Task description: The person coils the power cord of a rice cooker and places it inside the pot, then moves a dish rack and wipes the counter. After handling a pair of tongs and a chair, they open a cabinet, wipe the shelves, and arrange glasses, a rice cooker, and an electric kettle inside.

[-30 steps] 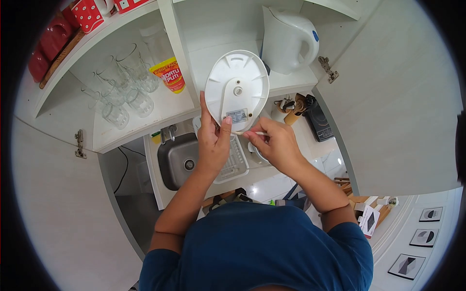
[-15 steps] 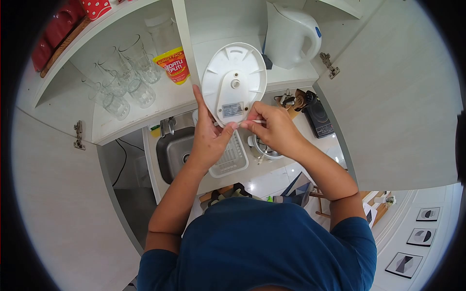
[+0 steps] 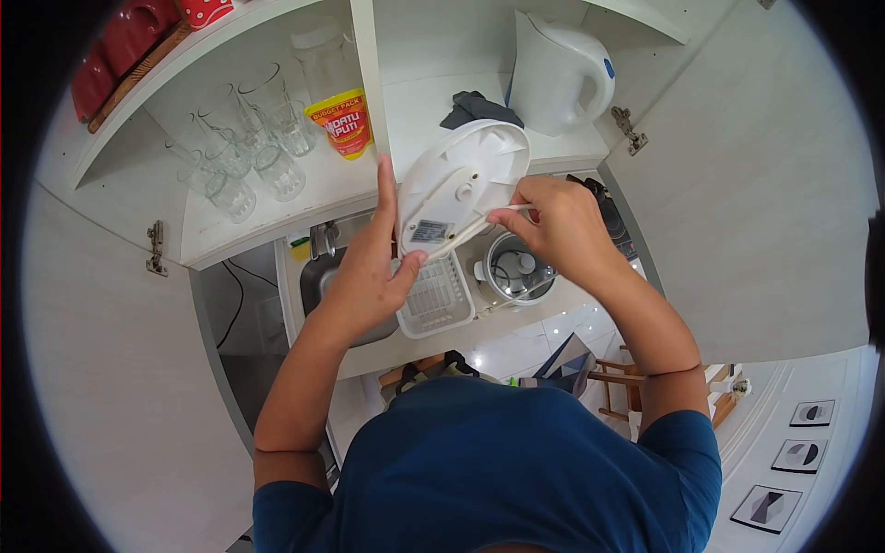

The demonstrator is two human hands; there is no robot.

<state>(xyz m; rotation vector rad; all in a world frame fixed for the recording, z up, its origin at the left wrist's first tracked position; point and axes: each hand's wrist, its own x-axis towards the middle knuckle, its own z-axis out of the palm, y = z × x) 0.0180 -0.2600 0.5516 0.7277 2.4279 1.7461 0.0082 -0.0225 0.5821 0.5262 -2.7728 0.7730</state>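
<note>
A white oval kettle base (image 3: 442, 198), its ribbed underside and label facing me, is held up in front of the cabinet. My left hand (image 3: 369, 263) grips its left and lower edge, thumb on the near rim. Between the thumb and fingers of my right hand (image 3: 558, 221) is pinched a white power cord (image 3: 470, 229), which runs along the base's lower right edge. Behind, on the cabinet shelf, stands a white electric kettle (image 3: 558, 78) with a dark grey cloth (image 3: 479, 109) lying beside it.
Glass mugs and tumblers (image 3: 249, 157) and a red-yellow pouch (image 3: 341, 124) stand on the left shelf. Below are a sink (image 3: 318, 276), a white dish rack (image 3: 433, 300), a pot with a glass lid (image 3: 516, 272) and a black cooktop (image 3: 608, 217). An open cabinet door (image 3: 765, 203) flanks the right.
The kettle base has tilted and moved slightly down. My right hand has moved right and up, drawing the cord out along the edge. The grey cloth shows more fully.
</note>
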